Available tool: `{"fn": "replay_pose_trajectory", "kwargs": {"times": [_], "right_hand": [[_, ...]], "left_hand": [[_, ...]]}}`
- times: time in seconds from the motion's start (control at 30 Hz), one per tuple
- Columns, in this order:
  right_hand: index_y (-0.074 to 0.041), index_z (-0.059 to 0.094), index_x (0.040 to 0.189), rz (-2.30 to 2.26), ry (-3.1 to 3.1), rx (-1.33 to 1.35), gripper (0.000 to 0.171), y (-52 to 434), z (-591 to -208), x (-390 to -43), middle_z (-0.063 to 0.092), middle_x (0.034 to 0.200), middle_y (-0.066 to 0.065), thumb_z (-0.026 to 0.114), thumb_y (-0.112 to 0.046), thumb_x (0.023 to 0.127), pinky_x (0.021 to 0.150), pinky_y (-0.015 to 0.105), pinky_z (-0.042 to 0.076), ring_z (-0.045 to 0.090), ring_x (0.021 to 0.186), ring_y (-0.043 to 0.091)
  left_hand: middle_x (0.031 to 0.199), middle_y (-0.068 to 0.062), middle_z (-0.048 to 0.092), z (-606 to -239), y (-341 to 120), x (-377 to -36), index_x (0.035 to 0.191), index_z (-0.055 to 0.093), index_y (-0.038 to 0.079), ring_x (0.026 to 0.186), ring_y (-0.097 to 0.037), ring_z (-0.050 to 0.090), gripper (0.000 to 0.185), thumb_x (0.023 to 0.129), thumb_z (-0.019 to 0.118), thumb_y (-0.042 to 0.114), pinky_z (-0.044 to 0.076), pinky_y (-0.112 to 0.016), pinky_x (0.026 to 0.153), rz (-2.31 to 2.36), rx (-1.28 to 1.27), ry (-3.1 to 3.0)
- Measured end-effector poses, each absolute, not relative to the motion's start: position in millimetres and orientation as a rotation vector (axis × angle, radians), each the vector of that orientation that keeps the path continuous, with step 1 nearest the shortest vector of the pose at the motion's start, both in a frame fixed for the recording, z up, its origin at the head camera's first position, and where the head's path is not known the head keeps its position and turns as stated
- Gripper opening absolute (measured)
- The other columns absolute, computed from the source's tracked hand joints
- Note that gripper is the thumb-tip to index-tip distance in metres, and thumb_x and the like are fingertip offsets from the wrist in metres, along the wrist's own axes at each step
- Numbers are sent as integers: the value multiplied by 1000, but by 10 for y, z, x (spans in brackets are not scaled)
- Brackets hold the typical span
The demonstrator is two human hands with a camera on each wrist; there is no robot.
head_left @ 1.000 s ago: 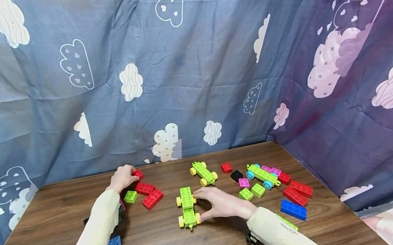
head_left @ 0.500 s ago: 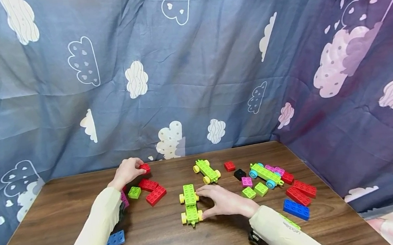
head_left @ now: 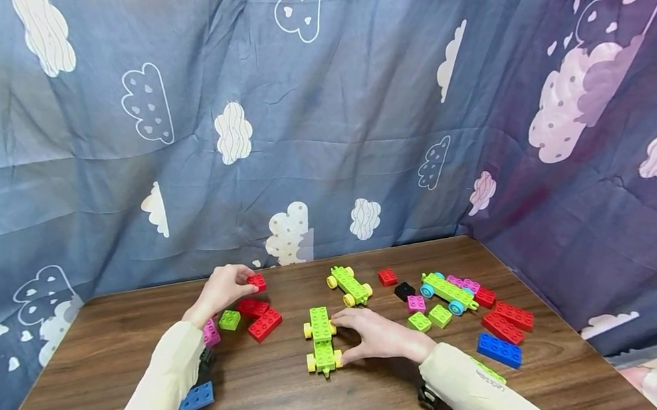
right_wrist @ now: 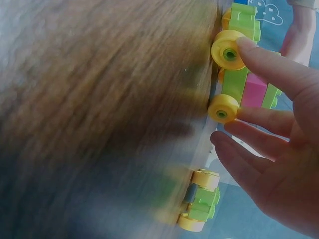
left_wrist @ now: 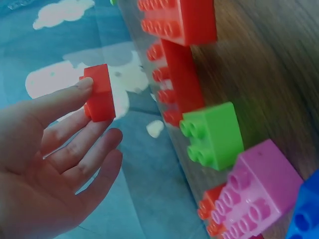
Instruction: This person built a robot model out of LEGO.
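My left hand [head_left: 226, 289] pinches a small red brick [head_left: 256, 283] between thumb and fingers, over the far left of the table. In the left wrist view the red brick [left_wrist: 101, 93] shows side-on at the fingertips. My right hand [head_left: 378, 333] rests beside a lime-green toy car [head_left: 321, 339] with yellow wheels. Its thumb touches the nearer yellow wheel [right_wrist: 229, 50] and its fingers lie at the other wheel [right_wrist: 223, 108]. A pink brick [right_wrist: 254, 90] sits between the car's green base and a green brick on top.
Near the left hand lie two long red bricks [head_left: 266, 325], a green brick [head_left: 230, 320], a pink brick [head_left: 211, 333] and a blue brick [head_left: 195, 399]. A second yellow-wheeled car base [head_left: 349, 286] stands behind. At right are a blue-wheeled base [head_left: 448, 292] and several loose bricks.
My left hand has carried the small red brick to the right, past the long red bricks. My right hand has stayed at the green car; the head view has shifted slightly.
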State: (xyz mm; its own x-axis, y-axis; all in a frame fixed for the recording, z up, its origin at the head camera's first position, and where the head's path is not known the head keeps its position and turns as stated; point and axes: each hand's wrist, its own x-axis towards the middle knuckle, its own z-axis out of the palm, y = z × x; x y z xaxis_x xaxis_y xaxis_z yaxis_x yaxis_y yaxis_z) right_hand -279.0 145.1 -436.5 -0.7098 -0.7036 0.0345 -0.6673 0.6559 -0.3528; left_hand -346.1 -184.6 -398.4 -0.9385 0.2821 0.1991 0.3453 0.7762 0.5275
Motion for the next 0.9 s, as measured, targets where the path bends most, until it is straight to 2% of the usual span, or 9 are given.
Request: {"fn": "replay_pose_trajectory", "kwargs": {"times": [0.27, 0.9], "right_hand": [[-3, 57, 137, -529, 2747, -1130, 69, 1460, -4360, -2771, 56, 143, 12, 78, -41, 83, 112, 47, 41, 51, 134, 29], [-3, 57, 136, -538, 2751, -1137, 69, 1456, -4364, -2794, 56, 143, 12, 78, -41, 83, 112, 46, 42, 52, 134, 28]], "left_hand": [[102, -19, 74, -3933, -1668, -3335, 109, 71, -2, 94, -30, 72, 30, 84, 77, 14, 58, -46, 87, -890, -649, -2817], [102, -9, 76, -3844, -1273, -3079, 108, 73, 5, 92, -21, 71, 27, 84, 77, 16, 57, -40, 84, -840, -792, -2791]]}}
